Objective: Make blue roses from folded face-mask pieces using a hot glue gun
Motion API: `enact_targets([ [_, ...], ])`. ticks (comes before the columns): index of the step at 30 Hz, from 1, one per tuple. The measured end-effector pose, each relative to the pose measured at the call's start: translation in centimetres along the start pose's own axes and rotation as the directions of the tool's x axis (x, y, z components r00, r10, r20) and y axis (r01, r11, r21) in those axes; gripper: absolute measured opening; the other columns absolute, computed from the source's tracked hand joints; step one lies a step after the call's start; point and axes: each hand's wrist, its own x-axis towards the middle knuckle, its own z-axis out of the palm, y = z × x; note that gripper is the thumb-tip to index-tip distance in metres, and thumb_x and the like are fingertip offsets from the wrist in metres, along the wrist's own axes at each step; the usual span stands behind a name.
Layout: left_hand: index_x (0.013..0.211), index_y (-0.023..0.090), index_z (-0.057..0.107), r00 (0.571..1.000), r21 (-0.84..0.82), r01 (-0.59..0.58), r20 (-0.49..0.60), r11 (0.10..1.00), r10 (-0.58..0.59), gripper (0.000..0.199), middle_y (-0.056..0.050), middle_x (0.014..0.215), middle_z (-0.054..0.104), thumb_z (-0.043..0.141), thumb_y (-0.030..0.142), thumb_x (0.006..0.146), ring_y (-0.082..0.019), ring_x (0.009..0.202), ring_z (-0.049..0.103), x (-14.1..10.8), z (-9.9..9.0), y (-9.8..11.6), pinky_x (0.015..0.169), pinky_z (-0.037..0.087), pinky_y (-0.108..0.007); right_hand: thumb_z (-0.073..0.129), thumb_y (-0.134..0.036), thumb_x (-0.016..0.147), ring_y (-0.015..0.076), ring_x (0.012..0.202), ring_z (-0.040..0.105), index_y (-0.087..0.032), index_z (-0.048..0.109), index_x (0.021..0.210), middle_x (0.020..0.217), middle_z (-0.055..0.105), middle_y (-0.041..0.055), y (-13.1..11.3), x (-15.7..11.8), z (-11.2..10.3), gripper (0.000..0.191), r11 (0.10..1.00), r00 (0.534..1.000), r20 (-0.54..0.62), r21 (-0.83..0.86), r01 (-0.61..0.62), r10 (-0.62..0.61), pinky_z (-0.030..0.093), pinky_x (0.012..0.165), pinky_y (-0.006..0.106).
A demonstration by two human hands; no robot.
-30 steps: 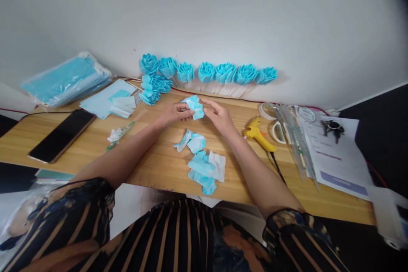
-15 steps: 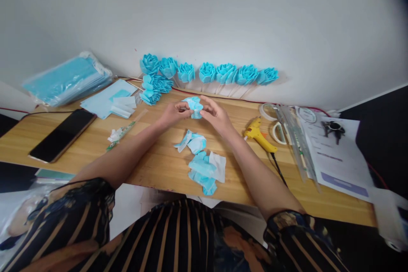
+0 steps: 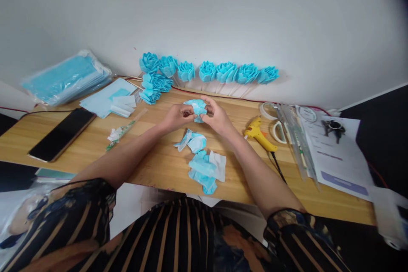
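Observation:
Between my two hands is a light blue fabric petal piece [image 3: 196,104], curved and partly covered by my fingers. My left hand [image 3: 181,116] pinches its left side, thumb and fingers closed. On the other side my right hand [image 3: 216,114] grips the edge, with the thumb in front and the index finger over the top. Crumpled blue and white fabric pieces [image 3: 195,142] lie just below my hands. A second heap of blue fabric pieces [image 3: 204,170] rests closer to the table's front edge.
Finished blue fabric flowers [image 3: 227,72] on sticks lean along the wall. A yellow glue gun [image 3: 259,134] lies right of my hands, near tape rolls [image 3: 279,131]. At left are a phone [image 3: 62,135], blue sheets [image 3: 108,97] and a bag of masks [image 3: 68,77].
The blue petal piece has shifted slightly right and its shape between my fingers has altered. My left hand has turned a little and moved right with it.

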Motion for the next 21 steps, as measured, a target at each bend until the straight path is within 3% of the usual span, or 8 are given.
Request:
enact_targets([
  [3, 0.061, 0.016, 0.054, 0.999, -0.021, 0.017, -0.032, 1.000, -0.017, 0.025, 0.004, 0.057, 0.046, 0.063, 0.033, 0.077, -0.008, 0.054, 0.039, 0.1, 0.0, -0.2, 0.053, 0.029, -0.022, 0.063, -0.031, 0.080, 0.0184, 0.084, 0.065, -0.020, 0.036, 0.148, 0.092, 0.069, 0.0029, -0.4, -0.1, -0.5, 0.074, 0.999, 1.000, 0.017, 0.053, 0.001, -0.002, 0.054, 0.083, 0.036],
  [7, 0.063, 0.016, 0.055, 0.991, -0.073, 0.079, -0.107, 0.994, -0.086, 0.026, 0.002, 0.060, 0.051, 0.064, 0.037, 0.076, -0.009, 0.055, 0.042, 0.3, -0.1, -0.9, 0.054, 0.031, -0.023, 0.059, -0.039, 0.085, 0.0187, 0.089, 0.065, -0.023, 0.035, 0.149, 0.097, 0.070, 0.0025, -0.4, -0.1, -0.9, 0.070, 0.983, 0.999, 0.046, 0.183, 0.009, -0.018, 0.052, 0.086, 0.035],
  [12, 0.065, 0.017, 0.058, 0.990, -0.005, 0.062, -0.128, 0.998, -0.063, 0.028, 0.000, 0.063, 0.054, 0.064, 0.040, 0.079, -0.012, 0.060, 0.045, 0.2, -0.1, -0.8, 0.058, 0.034, -0.026, 0.065, -0.040, 0.082, 0.0207, 0.093, 0.065, -0.026, 0.043, 0.145, 0.097, 0.070, 0.0027, 0.0, 0.0, -0.8, 0.068, 0.999, 0.999, -0.039, 0.046, 0.019, -0.018, 0.053, 0.088, 0.037],
  [18, 0.072, 0.019, 0.068, 0.996, 0.162, -0.081, -0.017, 0.983, 0.085, 0.029, -0.007, 0.076, 0.066, 0.063, 0.045, 0.084, -0.020, 0.077, 0.057, 0.4, -0.8, -0.2, 0.077, 0.041, -0.032, 0.064, -0.037, 0.081, 0.0188, 0.083, 0.064, -0.026, 0.044, 0.141, 0.087, 0.066, -0.0004, 0.0, 0.1, -0.8, 0.065, 0.999, 0.998, -0.060, 0.042, 0.003, 0.000, 0.053, 0.084, 0.035],
  [21, 0.075, 0.018, 0.071, 0.990, 0.195, -0.123, 0.092, 0.973, 0.107, 0.030, -0.007, 0.077, 0.069, 0.063, 0.045, 0.085, -0.019, 0.074, 0.059, 0.3, -1.5, -0.3, 0.073, 0.041, -0.030, 0.063, -0.033, 0.078, 0.0169, 0.076, 0.061, -0.026, 0.043, 0.141, 0.082, 0.064, -0.0016, 0.2, 0.2, -0.9, 0.066, 0.998, 1.000, -0.028, 0.055, -0.009, 0.010, 0.052, 0.078, 0.033],
])
